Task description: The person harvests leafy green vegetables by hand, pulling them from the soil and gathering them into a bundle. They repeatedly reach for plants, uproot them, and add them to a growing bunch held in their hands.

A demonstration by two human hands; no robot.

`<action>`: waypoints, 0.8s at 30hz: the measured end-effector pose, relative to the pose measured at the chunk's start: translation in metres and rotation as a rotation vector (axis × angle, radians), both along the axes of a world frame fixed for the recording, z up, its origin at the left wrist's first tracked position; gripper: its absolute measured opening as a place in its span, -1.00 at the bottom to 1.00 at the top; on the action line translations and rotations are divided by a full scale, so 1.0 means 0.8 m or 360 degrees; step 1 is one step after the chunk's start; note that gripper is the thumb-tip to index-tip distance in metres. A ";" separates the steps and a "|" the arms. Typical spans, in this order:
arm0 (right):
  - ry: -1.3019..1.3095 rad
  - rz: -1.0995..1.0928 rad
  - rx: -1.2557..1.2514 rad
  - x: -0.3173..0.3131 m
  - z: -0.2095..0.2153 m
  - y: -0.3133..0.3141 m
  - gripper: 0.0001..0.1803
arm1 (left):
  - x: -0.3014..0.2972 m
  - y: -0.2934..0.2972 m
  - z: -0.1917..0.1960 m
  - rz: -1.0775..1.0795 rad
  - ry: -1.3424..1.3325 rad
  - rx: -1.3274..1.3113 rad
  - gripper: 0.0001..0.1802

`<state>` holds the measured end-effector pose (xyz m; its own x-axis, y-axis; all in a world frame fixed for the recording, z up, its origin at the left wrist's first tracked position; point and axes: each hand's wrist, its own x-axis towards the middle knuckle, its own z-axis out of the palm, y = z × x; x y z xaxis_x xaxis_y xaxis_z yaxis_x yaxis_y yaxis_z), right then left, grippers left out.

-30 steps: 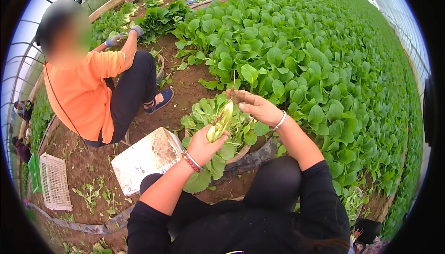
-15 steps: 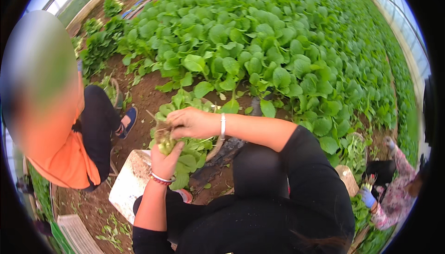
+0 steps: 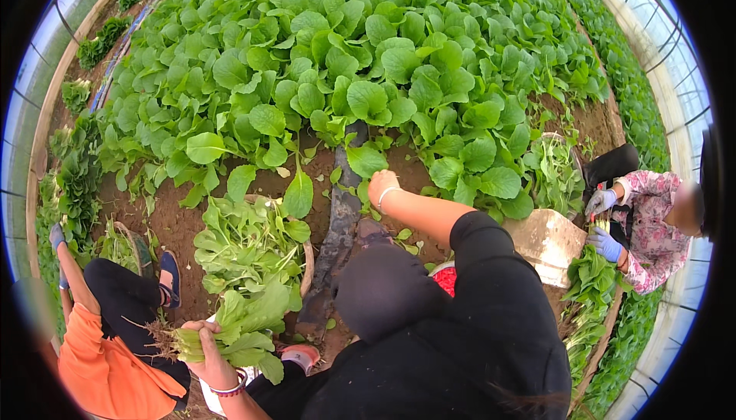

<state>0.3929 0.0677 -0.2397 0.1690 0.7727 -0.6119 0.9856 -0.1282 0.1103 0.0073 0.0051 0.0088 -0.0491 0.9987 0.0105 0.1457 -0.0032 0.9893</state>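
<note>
Parting, the hands (image 3: pixel 382 185) leave the left (image 3: pixel 210 352) holding greens (image 3: pixel 253 310).

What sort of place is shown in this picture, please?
Probably a greenhouse or growing tunnel for vegetables: it shows a dense bed of leafy green plants, bare brown soil beside it, and a pale, ribbed side wall at the right.

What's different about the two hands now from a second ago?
The right hand moved away from the left hand, off to the right, reaching the edge of the leafy bed; whether it holds anything is hidden. The left hand moved back and left. It still grips greens, and the basket is still full.
</note>
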 end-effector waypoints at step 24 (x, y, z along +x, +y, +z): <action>-0.0484 -0.0316 -0.0555 0.150 -0.100 0.027 -0.68 | 0.024 0.034 -0.020 -0.0002 0.0079 -0.0209 -0.87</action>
